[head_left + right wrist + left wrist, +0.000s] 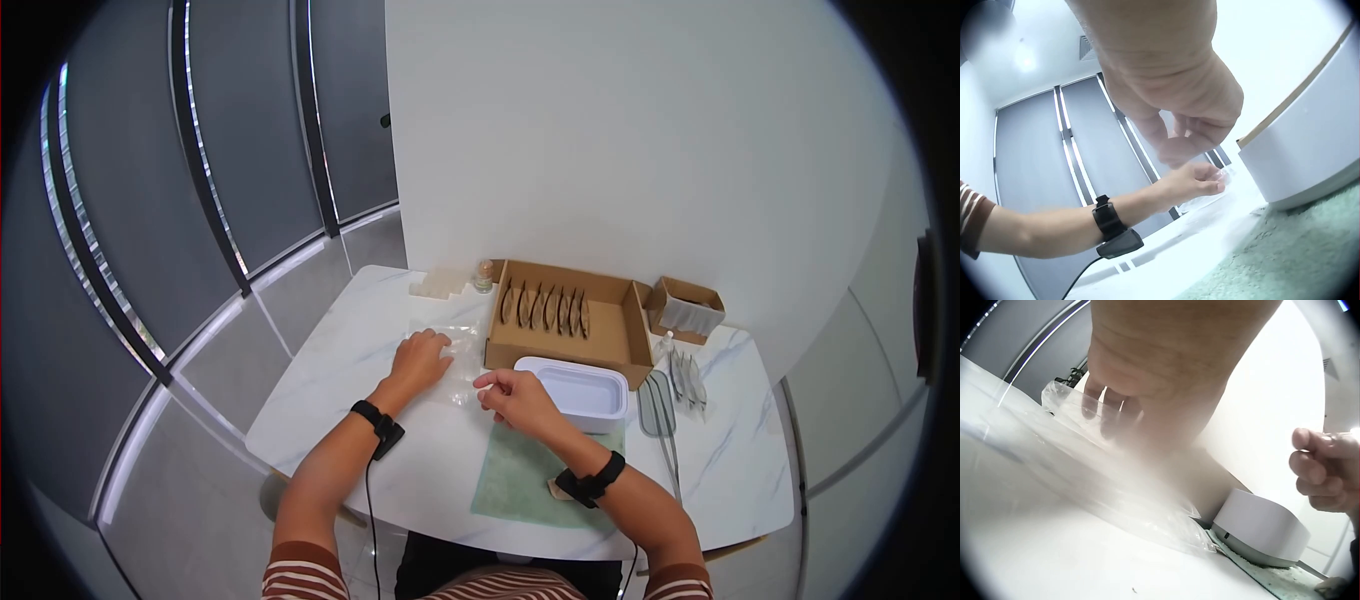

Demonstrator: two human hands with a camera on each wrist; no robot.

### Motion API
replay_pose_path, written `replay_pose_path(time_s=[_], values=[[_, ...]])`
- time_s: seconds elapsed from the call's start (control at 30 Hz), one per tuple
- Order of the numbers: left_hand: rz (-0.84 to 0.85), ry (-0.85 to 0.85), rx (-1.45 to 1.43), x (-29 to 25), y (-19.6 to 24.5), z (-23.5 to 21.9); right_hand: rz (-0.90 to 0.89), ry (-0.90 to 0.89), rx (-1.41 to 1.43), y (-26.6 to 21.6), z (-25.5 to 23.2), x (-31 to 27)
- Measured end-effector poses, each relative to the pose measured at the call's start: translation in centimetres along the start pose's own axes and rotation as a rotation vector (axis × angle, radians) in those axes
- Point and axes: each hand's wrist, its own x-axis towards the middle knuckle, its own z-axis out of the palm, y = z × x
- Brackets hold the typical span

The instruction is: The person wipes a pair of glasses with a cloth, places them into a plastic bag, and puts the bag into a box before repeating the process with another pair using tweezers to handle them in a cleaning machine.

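Note:
A clear plastic bag point(462, 372) lies flat on the white table, left of the cardboard box. My left hand point(422, 360) rests on its left part, fingers spread and slightly bent; the left wrist view shows the fingertips point(1109, 425) against the clear film point(1063, 403). Just off the bag's right side is my right hand point(515, 400), raised, its fingers curled in towards the thumb. Nothing can be made out between those fingers point(1313, 469) in the left wrist view. In the right wrist view the palm partly hides the fingertips.
Right of the bag stand a white tub point(575, 392) on a green cloth point(530, 480) and a cardboard box point(610, 345) holding a row of dark-edged packets. Farther right are a small carton point(690, 305), a grey rack point(655, 405) and silvery packets point(688, 380). A jar point(484, 277) stands behind.

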Motion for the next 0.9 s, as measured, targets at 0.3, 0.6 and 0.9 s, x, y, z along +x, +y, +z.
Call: replay_pose_path(time_s=[0.3, 0.6, 0.9], values=[[0.178, 0.39, -0.287, -3.7, 4.4, -4.5, -0.07, 0.186, 0.129, -2.0, 0.0, -0.6], [0.364, 0.506, -0.339, -2.9, 13.3, -4.0, -0.391, 0.537, -0.047, -2.4, -4.5, -4.4], [0.376, 0.479, -0.505, -0.5, 18.7, -0.2, -0.498, 0.661, -0.189, -2.2, -9.9, -7.3]])
